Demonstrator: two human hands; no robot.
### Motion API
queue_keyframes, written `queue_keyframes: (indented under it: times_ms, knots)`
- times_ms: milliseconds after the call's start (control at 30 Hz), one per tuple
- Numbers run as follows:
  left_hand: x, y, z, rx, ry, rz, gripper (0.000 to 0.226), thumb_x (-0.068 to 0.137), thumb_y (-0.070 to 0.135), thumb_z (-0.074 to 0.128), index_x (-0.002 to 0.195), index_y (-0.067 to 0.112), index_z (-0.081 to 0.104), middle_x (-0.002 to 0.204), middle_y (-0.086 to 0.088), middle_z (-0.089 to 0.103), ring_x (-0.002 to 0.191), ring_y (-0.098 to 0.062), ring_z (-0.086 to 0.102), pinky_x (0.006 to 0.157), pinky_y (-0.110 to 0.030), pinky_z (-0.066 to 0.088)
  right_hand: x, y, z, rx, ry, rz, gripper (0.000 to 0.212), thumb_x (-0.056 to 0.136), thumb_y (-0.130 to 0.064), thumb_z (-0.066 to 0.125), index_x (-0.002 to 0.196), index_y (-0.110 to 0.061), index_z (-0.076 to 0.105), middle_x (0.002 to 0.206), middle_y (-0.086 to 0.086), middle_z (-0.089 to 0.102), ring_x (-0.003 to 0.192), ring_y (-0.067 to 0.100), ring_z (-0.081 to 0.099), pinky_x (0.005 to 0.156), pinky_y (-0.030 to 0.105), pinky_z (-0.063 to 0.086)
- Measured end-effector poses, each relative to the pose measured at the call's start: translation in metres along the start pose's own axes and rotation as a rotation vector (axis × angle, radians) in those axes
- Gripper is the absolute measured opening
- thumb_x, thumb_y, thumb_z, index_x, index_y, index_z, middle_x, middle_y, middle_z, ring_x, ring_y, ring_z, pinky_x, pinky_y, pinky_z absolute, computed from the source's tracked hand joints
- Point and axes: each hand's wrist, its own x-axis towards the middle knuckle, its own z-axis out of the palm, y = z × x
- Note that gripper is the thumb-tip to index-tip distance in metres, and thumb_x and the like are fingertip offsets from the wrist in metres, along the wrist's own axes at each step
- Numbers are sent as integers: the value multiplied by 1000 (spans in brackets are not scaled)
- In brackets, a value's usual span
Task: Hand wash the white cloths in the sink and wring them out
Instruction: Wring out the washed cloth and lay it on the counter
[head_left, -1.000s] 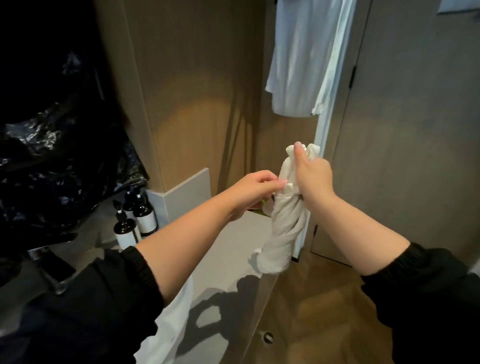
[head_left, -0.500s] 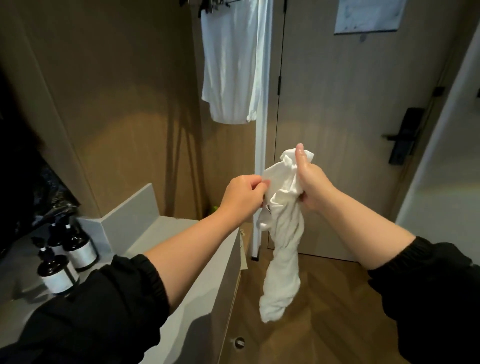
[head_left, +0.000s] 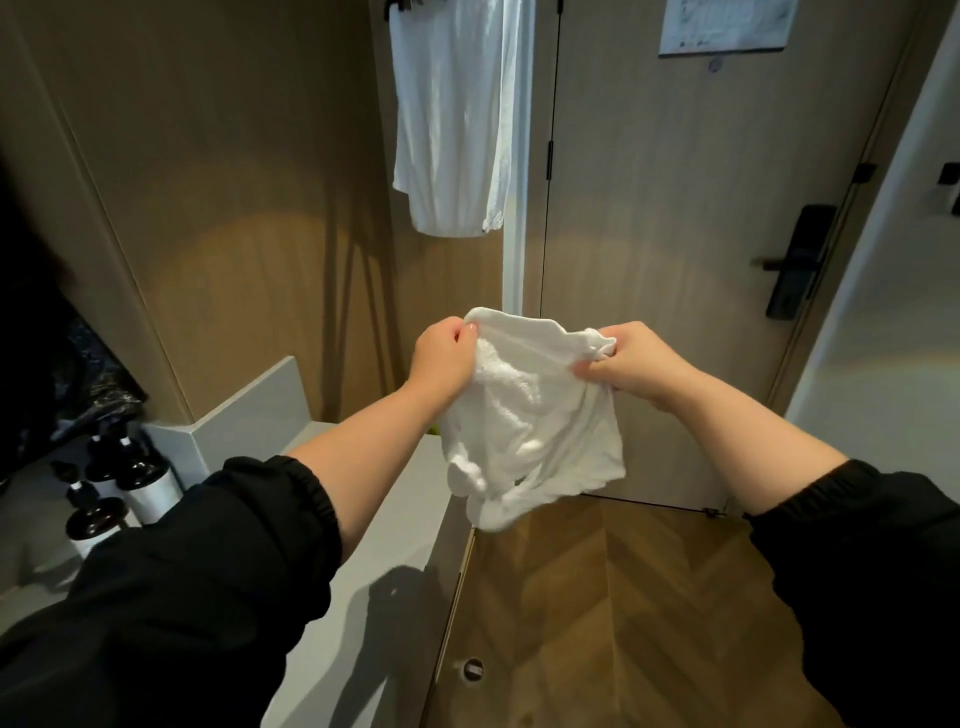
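Note:
A crumpled white cloth (head_left: 530, 421) hangs spread in the air in front of me, above the wooden floor beside the counter end. My left hand (head_left: 441, 361) pinches its upper left edge. My right hand (head_left: 631, 364) grips its upper right corner. The top edge is stretched between both hands and the rest droops below. The sink is out of view.
A grey counter (head_left: 384, 525) runs along the left, with dark pump bottles (head_left: 140, 480) near its back corner. Another white cloth (head_left: 457, 114) hangs high on the wall ahead. A door (head_left: 701, 234) with a black handle lock (head_left: 795, 260) stands right. Herringbone wooden floor (head_left: 613, 618) lies below.
The cloth was a twisted roll held upright in my right hand; now both hands have pulled apart and it is spread open between them. My view turned right toward the door.

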Motion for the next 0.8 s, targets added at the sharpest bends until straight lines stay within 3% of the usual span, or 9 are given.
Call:
queue_keyframes:
  times_ms: [100, 200, 267, 367, 500, 600, 667, 733, 800]
  knots:
    - [-1, 5, 0, 35, -24, 55, 40, 100, 21, 41, 60, 15, 37, 62, 2, 39, 57, -10, 35, 54, -25, 27, 2, 0, -8, -60, -84, 139, 22, 74, -16, 72, 84, 3, 67, 73, 5, 61, 67, 17, 56, 63, 27, 44]
    - [3, 11, 1, 17, -58, 100, 38, 99, 22, 43, 63, 9, 44, 63, -1, 41, 59, -12, 37, 58, -27, 30, 0, 4, -10, 35, -311, 256, 56, 62, -39, 83, 102, -3, 68, 101, 13, 72, 90, 22, 68, 87, 36, 52]
    - [5, 13, 3, 59, -130, 125, 37, 98, 26, 46, 71, 3, 54, 68, -7, 46, 64, -15, 41, 62, -28, 36, -1, 4, -7, 291, -348, 249, 45, 78, -33, 77, 111, -4, 64, 108, 14, 70, 95, 20, 68, 87, 35, 54]
    - [9, 15, 0, 46, -166, 94, 35, 97, 29, 47, 69, 9, 53, 68, -8, 46, 63, -16, 41, 62, -29, 37, -1, -8, -3, 575, -342, 207, 22, 96, -21, 55, 115, -10, 59, 97, 4, 70, 85, 15, 68, 69, 30, 59]
    - [-1, 13, 1, -86, -105, 99, 40, 99, 27, 47, 71, 0, 57, 70, -14, 51, 65, -17, 46, 63, -31, 44, -3, -11, 20, 446, -392, 166, 27, 91, -23, 64, 115, -13, 56, 96, 5, 61, 76, 16, 55, 66, 29, 49]
    - [-16, 9, 11, -139, -139, 106, 37, 99, 25, 48, 76, -1, 61, 72, -13, 55, 65, -15, 49, 64, -26, 47, -18, 4, 45, 231, -455, 213, 31, 86, -26, 69, 112, -14, 56, 105, 6, 64, 92, 20, 61, 77, 28, 50]
    - [-16, 15, 18, -232, -127, 95, 39, 99, 25, 49, 81, -7, 61, 74, -17, 53, 67, -18, 49, 64, -30, 45, -30, 20, 60, 137, -431, 227, 35, 81, -24, 75, 110, -11, 61, 110, 7, 67, 97, 18, 65, 80, 26, 54]
    - [-8, 25, 17, -297, -107, 80, 41, 97, 26, 50, 80, -10, 59, 73, -15, 50, 69, -20, 47, 65, -33, 41, -40, 30, 71, 377, -285, 292, 40, 80, -9, 75, 117, -2, 61, 113, 14, 67, 100, 23, 66, 87, 35, 55]
    - [6, 25, 13, -397, -104, 12, 34, 96, 27, 53, 78, -1, 62, 74, -10, 53, 71, -19, 51, 68, -33, 43, -42, 25, 75, 626, -145, 288, 37, 81, 2, 70, 117, 6, 61, 110, 18, 68, 98, 28, 67, 91, 42, 54]
